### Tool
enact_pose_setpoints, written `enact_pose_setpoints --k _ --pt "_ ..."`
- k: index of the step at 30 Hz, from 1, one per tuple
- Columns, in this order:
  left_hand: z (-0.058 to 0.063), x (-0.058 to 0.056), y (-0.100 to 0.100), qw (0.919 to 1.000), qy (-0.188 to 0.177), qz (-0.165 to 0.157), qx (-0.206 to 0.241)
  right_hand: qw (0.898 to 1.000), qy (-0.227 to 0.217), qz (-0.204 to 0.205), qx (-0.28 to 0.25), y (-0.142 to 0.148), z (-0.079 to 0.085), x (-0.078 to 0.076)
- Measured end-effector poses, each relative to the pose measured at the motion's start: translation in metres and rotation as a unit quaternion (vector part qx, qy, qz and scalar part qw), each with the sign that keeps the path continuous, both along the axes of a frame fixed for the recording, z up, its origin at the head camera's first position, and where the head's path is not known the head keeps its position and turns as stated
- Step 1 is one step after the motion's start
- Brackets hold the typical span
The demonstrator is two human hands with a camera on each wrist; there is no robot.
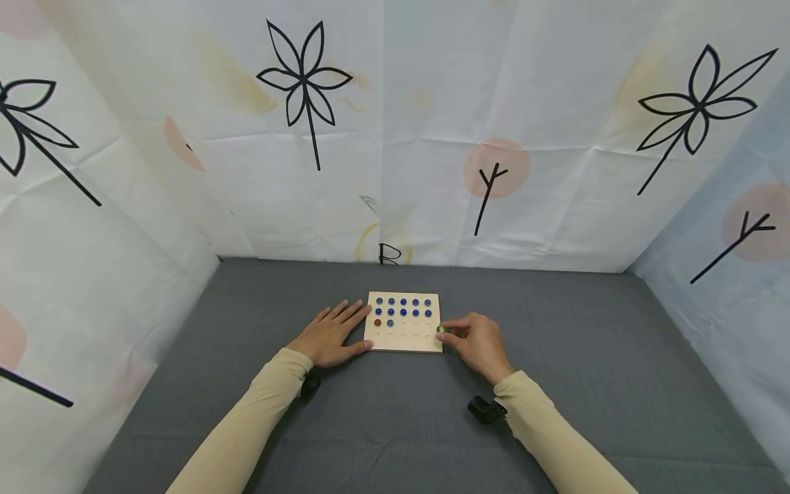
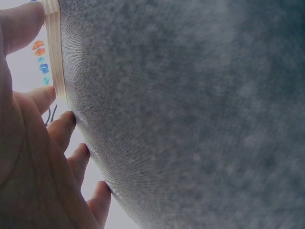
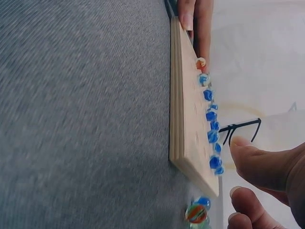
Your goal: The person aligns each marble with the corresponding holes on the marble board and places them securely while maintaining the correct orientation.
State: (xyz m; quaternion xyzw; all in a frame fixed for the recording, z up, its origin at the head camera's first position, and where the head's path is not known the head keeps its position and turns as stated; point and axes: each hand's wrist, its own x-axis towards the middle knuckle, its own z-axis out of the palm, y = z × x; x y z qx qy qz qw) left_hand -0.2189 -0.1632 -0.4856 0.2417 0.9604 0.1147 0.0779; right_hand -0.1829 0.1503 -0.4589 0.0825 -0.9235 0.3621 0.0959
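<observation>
A pale wooden board (image 1: 404,341) with rows of shallow round hollows lies on the grey cloth. Blue marbles (image 1: 403,312) sit in its two far rows. In the third row, an orange-brown marble (image 1: 378,322) and a light blue marble (image 1: 390,323) stand at the left. My left hand (image 1: 333,337) is spread flat, its thumb on the board's near left corner and its index fingertip at the left edge. Over the board's right edge, my right hand (image 1: 481,343) has thumb and fingers parted above several loose marbles (image 3: 196,213), including a striped one.
Grey cloth (image 1: 395,425) covers the table around the board. White patterned fabric (image 1: 426,123) with plant drawings stands behind and along both sides. A dark wrist camera (image 1: 486,409) hangs under the right wrist, and another (image 1: 310,385) under the left.
</observation>
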Motion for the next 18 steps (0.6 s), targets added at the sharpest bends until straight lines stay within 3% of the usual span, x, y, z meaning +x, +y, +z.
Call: enact_pose_setpoints --k 18 --pt "-0.004 -0.002 -0.002 1.0000 0.002 0.000 0.003 1.000 -0.003 0.015 -0.021 -0.027 0.002 -0.011"
